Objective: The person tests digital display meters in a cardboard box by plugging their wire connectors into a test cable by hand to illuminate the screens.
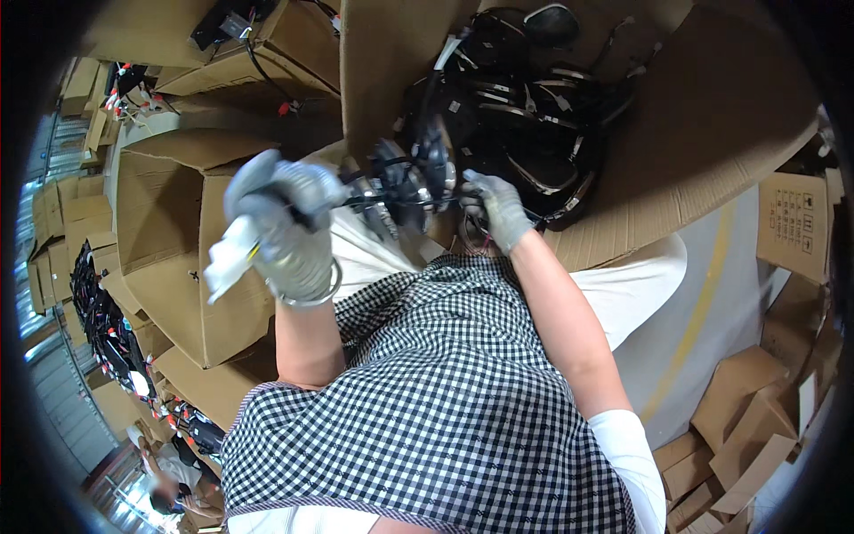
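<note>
My gloved left hand (289,209) is smeared by motion. Its fingers look curled round the end of a dark strand, and a white tag or strip (233,258) hangs beside it. My right hand (500,209), also in a pale glove, is closed on a black cable (455,198) at the other side. Between the hands hang several glossy black parts with silvery edges (409,178), blurred, over my lap. Just beyond is a large open cardboard box (703,133), holding a heap of black curved parts with pale strips (525,116). Their exact kind cannot be made out.
An open carton (165,214) stands at my left, near another box (294,58) with a black cabled part. Further left lies a pile of black parts (107,320). Flattened cardboard (752,427) and a printed carton (792,222) are at right. Another person (173,481) is at lower left.
</note>
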### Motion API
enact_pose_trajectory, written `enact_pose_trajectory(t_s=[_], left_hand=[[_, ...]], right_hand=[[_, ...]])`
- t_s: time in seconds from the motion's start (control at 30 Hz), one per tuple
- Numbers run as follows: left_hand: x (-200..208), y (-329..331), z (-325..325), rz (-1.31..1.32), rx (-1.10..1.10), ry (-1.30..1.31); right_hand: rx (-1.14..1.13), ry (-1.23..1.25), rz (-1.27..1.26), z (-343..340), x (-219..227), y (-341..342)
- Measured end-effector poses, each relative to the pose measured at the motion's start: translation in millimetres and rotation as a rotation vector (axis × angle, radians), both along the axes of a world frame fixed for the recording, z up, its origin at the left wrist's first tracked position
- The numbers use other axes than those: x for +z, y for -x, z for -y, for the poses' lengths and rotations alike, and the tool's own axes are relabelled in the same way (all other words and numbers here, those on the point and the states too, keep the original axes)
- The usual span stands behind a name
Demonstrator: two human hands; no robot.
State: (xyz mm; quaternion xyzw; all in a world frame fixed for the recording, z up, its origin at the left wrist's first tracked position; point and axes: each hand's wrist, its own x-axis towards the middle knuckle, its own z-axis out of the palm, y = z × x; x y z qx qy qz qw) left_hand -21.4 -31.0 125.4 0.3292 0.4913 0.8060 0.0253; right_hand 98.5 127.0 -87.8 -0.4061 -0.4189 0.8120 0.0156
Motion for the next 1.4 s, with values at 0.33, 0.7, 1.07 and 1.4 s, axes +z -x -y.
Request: enact_pose_trajectory(t_s=[0.33,0.7,1.07,1.4], left_hand=[[3,-1,43,0.039,0.133,-0.103],[-49,-45,-13,0.506,-0.155,0.579],[-70,-49,-13,-0.081,-0.368,0.737],[-90,-59,14,0.026,-0.349,0.952]], right_hand=[[0.099,-0.109,0.093,2,-11,22],[0.395,-1.792,-0.334,3,116,10],[0.951,-1.16,-0.289,19,107,-31],[0.418,-0.394,-0.106,-2,155,-86]])
